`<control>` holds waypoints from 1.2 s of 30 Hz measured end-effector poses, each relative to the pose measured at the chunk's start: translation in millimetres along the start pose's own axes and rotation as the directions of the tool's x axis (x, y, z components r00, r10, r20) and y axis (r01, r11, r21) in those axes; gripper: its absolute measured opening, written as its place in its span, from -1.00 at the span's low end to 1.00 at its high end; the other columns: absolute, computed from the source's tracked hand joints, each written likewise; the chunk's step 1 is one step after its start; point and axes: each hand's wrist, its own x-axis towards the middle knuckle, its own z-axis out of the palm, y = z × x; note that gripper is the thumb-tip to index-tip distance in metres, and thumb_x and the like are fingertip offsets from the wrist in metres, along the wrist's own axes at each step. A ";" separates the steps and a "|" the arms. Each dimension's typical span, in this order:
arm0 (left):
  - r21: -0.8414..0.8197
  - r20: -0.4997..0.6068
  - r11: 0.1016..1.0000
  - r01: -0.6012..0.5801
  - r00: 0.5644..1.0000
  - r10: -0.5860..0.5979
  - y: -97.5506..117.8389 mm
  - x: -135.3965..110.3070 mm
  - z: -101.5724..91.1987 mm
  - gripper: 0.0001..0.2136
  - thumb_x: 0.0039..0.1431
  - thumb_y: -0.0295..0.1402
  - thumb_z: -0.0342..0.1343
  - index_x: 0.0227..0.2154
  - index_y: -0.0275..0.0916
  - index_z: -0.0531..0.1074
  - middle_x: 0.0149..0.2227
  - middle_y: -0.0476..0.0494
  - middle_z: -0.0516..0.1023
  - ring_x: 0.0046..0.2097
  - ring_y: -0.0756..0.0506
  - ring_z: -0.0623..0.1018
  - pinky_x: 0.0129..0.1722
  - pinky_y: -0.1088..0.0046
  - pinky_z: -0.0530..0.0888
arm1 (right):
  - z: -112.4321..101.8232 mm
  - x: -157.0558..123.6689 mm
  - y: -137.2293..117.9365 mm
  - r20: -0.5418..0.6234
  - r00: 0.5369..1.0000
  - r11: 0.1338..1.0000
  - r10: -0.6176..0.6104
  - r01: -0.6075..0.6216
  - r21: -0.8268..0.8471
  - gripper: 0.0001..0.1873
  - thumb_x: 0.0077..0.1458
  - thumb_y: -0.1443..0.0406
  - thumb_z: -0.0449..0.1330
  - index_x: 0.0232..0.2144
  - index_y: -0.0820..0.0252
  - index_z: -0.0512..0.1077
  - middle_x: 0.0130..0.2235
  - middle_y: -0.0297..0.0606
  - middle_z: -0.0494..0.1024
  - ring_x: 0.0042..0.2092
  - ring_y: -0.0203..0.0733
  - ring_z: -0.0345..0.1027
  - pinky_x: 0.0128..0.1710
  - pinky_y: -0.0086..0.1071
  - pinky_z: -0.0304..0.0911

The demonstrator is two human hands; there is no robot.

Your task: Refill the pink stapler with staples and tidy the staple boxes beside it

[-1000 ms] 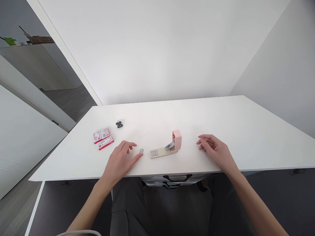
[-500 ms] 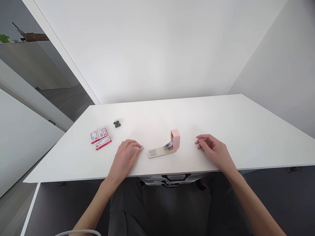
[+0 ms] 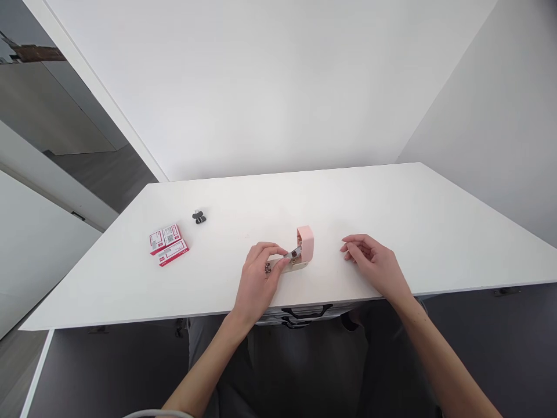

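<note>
A pink and beige stapler [image 3: 303,247] lies swung open near the front of the white table [image 3: 391,203], its pink top standing upright. My left hand [image 3: 260,276] is at the stapler's base, fingers pinched on a small grey strip of staples [image 3: 290,254] held against the metal magazine. My right hand [image 3: 373,264] rests on the table to the right of the stapler, apart from it, fingers loosely curled and holding nothing.
Two red and white staple boxes [image 3: 167,244] lie at the left of the table. A small black binder clip [image 3: 199,217] sits behind them. Dark drawer handles [image 3: 300,316] show under the table's front edge.
My left hand picked up the grey staple strip from the table and carried it right to the open stapler. My right hand has stayed in place.
</note>
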 end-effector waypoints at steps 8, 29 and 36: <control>-0.028 -0.011 0.999 0.036 0.999 -0.037 1.1 1.7 3.7 -0.87 0.43 -0.27 0.11 -0.14 -0.10 0.55 -0.02 -0.13 0.54 0.00 -0.13 0.56 -0.23 0.36 0.49 | -0.7 -0.8 -1.3 -0.001 1.000 1.000 0.009 -0.009 -0.012 -0.75 0.31 0.09 0.15 -0.11 0.04 0.53 -0.18 -0.24 0.67 -0.20 -0.11 0.57 -0.14 -0.21 0.42; -0.007 -0.025 1.000 0.029 0.999 -0.029 3.2 1.6 3.9 -0.89 0.38 -0.24 0.17 -0.20 -0.09 0.57 -0.09 -0.12 0.62 -0.07 -0.15 0.57 -0.23 0.30 0.49 | -0.9 -0.8 -3.8 -0.004 1.000 1.000 0.002 -0.002 -0.031 -0.73 0.31 0.08 0.15 -0.12 0.06 0.54 -0.19 -0.21 0.67 -0.22 -0.09 0.57 -0.21 -0.23 0.42; 0.017 -0.024 0.999 0.028 0.999 -0.028 2.8 0.6 3.9 -0.94 0.36 -0.28 0.20 -0.21 -0.09 0.55 -0.11 -0.07 0.63 -0.11 -0.13 0.57 -0.15 0.27 0.48 | -1.0 -1.5 -4.8 -0.003 1.000 1.000 0.018 -0.018 -0.024 -0.74 0.31 0.08 0.16 -0.12 0.05 0.54 -0.18 -0.23 0.67 -0.20 -0.09 0.57 -0.18 -0.22 0.42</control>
